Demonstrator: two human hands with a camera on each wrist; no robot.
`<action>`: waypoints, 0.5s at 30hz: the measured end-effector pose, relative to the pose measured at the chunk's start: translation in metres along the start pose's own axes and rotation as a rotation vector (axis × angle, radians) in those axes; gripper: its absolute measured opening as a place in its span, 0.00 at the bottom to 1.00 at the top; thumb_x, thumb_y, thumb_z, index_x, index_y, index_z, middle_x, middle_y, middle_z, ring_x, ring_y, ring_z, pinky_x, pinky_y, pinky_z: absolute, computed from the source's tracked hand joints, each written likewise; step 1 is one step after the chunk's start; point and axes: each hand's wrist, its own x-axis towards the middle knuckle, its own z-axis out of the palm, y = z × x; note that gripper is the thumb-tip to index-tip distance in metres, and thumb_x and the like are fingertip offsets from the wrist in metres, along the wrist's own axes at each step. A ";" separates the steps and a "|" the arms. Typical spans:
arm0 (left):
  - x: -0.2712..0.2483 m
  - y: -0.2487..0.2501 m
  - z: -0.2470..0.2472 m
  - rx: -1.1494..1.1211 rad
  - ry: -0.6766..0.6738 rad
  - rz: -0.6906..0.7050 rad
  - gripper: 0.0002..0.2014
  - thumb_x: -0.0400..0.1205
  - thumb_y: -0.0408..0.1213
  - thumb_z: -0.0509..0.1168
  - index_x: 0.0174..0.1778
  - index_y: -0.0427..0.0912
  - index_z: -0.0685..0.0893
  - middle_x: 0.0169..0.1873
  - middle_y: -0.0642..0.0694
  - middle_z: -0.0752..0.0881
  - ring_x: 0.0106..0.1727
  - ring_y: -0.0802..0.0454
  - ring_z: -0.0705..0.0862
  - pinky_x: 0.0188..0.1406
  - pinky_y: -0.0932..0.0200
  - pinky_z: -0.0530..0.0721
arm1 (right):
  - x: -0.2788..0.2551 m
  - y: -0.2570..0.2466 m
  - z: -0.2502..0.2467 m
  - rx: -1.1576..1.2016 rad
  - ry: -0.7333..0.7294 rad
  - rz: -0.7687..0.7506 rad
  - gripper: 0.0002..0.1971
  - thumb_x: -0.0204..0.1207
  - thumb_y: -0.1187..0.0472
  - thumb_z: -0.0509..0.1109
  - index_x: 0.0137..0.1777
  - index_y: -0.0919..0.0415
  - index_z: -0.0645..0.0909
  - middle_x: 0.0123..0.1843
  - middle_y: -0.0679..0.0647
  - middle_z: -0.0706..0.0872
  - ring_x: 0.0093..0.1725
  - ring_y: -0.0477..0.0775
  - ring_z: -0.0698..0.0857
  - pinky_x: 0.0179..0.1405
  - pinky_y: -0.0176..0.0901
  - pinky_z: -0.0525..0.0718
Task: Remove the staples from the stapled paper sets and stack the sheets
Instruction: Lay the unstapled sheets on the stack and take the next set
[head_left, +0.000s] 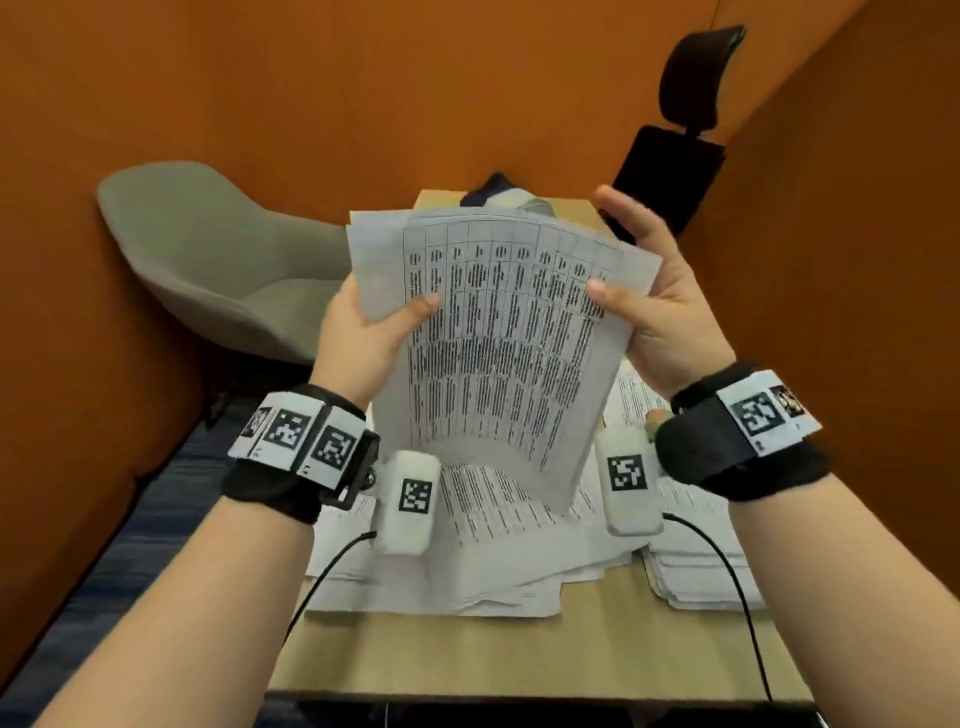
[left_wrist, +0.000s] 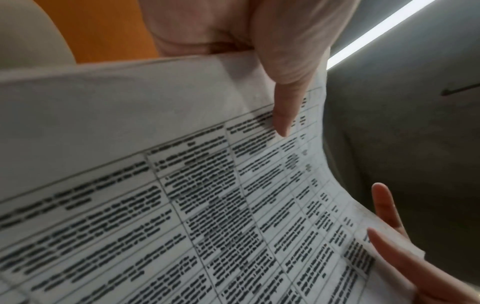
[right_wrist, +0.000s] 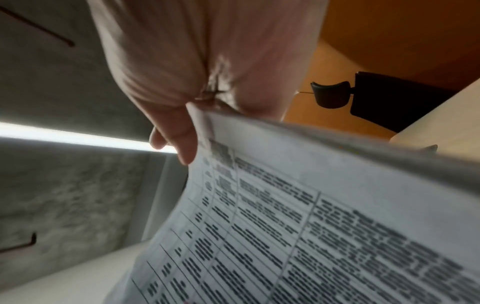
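Observation:
I hold a set of printed table sheets (head_left: 498, 353) upright above the table, its lower edge curling toward me. My left hand (head_left: 363, 327) pinches its left edge, thumb on the front and fingers behind. My right hand (head_left: 660, 312) pinches the right edge with its thumb on the print, and its other fingers reach up behind the sheets. In the left wrist view my left hand's thumb (left_wrist: 285, 102) lies on the paper set (left_wrist: 182, 205). In the right wrist view my right hand's thumb (right_wrist: 182, 139) grips the sheet edge (right_wrist: 311, 226). No staple shows.
A loose pile of sheets (head_left: 467, 545) and a neater stack (head_left: 696, 571) lie on the light wooden table (head_left: 467, 654). A small coloured object (head_left: 657, 415) sits by my right wrist. A grey chair (head_left: 208, 260) stands left, a black office chair (head_left: 675, 156) at the back right, with orange walls around.

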 end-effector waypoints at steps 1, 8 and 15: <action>0.000 -0.002 0.000 0.002 0.001 -0.008 0.19 0.75 0.35 0.72 0.62 0.41 0.80 0.56 0.49 0.86 0.60 0.55 0.84 0.65 0.51 0.79 | 0.001 0.001 0.003 0.003 0.017 0.018 0.21 0.72 0.75 0.66 0.58 0.50 0.82 0.59 0.61 0.82 0.58 0.57 0.84 0.56 0.54 0.85; 0.006 0.009 0.003 -0.082 0.043 0.013 0.12 0.76 0.31 0.70 0.53 0.47 0.82 0.52 0.51 0.87 0.56 0.58 0.85 0.58 0.62 0.83 | 0.015 -0.001 -0.001 -0.312 0.163 -0.119 0.18 0.73 0.73 0.68 0.39 0.45 0.82 0.47 0.52 0.81 0.53 0.59 0.80 0.59 0.61 0.81; -0.004 -0.017 0.010 -0.065 0.016 -0.064 0.18 0.76 0.31 0.71 0.62 0.38 0.81 0.53 0.50 0.87 0.55 0.60 0.85 0.55 0.66 0.83 | 0.008 0.012 -0.006 -0.318 0.208 -0.091 0.16 0.71 0.75 0.68 0.41 0.49 0.80 0.47 0.56 0.80 0.52 0.60 0.81 0.53 0.55 0.83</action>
